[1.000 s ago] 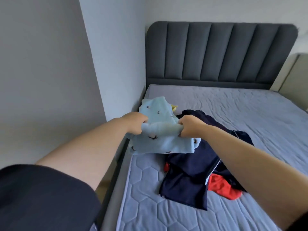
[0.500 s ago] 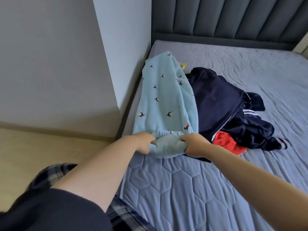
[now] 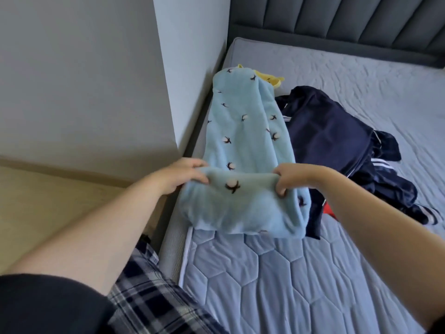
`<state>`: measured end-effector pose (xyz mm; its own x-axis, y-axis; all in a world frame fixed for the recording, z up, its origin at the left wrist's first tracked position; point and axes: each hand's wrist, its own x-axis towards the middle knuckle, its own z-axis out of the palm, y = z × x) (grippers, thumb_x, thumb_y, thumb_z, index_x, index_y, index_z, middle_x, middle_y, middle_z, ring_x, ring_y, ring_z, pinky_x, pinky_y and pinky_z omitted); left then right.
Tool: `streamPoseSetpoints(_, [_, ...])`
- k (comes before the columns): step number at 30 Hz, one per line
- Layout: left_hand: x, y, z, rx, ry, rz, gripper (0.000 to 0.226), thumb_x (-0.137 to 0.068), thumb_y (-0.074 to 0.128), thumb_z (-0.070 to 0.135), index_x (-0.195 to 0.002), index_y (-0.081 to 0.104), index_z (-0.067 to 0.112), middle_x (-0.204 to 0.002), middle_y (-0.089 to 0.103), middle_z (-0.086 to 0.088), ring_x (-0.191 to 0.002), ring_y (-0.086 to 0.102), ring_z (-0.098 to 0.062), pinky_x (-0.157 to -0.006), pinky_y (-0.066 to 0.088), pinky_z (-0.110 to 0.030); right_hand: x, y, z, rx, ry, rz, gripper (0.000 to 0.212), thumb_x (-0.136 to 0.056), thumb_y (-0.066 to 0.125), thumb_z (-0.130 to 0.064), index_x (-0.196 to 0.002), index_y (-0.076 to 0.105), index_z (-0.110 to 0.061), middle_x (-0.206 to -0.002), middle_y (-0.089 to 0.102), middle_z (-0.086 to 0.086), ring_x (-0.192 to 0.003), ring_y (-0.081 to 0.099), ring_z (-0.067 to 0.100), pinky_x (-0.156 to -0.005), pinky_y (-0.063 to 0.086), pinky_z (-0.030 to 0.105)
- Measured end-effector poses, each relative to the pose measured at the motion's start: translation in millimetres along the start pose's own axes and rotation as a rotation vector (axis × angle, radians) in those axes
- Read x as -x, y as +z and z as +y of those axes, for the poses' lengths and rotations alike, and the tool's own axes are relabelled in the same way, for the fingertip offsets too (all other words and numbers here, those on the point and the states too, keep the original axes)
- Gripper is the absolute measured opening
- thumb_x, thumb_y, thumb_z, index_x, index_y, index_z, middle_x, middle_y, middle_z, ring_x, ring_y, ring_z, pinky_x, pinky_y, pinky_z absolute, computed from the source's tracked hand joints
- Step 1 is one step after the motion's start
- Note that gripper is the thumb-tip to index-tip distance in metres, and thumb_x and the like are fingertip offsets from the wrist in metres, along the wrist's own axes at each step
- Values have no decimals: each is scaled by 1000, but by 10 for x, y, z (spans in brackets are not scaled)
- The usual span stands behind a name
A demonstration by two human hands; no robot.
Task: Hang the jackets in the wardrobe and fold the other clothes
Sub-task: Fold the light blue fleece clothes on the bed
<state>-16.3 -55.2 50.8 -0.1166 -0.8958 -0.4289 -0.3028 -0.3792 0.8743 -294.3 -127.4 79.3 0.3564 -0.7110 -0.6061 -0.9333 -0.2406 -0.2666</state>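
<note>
A light blue fleece garment (image 3: 243,131) with small dark and white motifs lies lengthwise along the left side of the mattress (image 3: 277,280). My left hand (image 3: 185,173) grips its near edge on the left, and my right hand (image 3: 292,177) pinches the same edge on the right, lifting a fold of it. To the right lies a heap of dark navy clothing with white stripes (image 3: 337,145). A red garment (image 3: 328,210) peeks out under the heap. A yellow piece (image 3: 268,79) shows behind the blue garment's far end.
A grey wall corner (image 3: 168,92) stands close to the bed's left edge. The dark padded headboard (image 3: 349,22) runs along the back. Pale wooden floor (image 3: 60,196) lies to the left. Quilted mattress surface spreads in front and to the right.
The blue garment went from bunched in my hands to stretched out along the bed. Its near edge now folds upward between my hands. My view has tilted down and moved closer.
</note>
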Motion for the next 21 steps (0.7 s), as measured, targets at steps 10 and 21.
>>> streamPoseSetpoints(10, [-648,329,-297,98,151,536,77,-82,70,29,-146,28,21,-142,43,-3,-127,45,-21,-107,38,-40,-483,135,-102,25,-144,1150,52,-87,61,-21,-133,46,-2,-139,42,21,-130,36,39,-110,28,50])
streamPoseSetpoints(21, [-785,270,-386,73,-286,400,70,-78,67,53,-130,47,10,-126,58,-10,-111,57,-28,-80,41,-29,-519,739,-182,447,-259,510,107,-68,37,-82,-153,10,-21,-161,2,5,-148,-5,21,-117,1,54])
